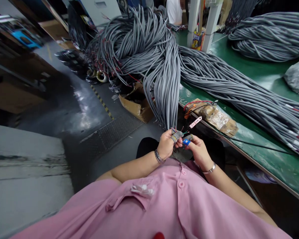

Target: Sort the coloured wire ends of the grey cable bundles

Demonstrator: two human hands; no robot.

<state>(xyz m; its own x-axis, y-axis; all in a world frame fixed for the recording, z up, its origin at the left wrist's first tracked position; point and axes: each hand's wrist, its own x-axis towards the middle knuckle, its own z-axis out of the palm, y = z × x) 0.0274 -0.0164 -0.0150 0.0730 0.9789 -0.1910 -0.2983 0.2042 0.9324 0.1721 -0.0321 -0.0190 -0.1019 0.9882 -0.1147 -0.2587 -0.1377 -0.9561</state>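
Note:
My left hand [167,144] is closed round the end of a grey cable [177,135], whose thin coloured wires fan out above my fingers. My right hand [198,150] is pinched close beside it, a small blue piece [186,142] at its fingertips touching those wire ends. Both hands are held in front of my chest, just below a thick bundle of grey cables [165,89] that hangs off the edge of the green table [264,156]. I wear a bracelet on each wrist and taped fingertips.
More grey cable bundles [269,33] lie across the green table. A taped brown block with red wires [214,114] sits at the table edge. An open cardboard box [137,103] stands on the floor. Another person [175,10] sits at the far end.

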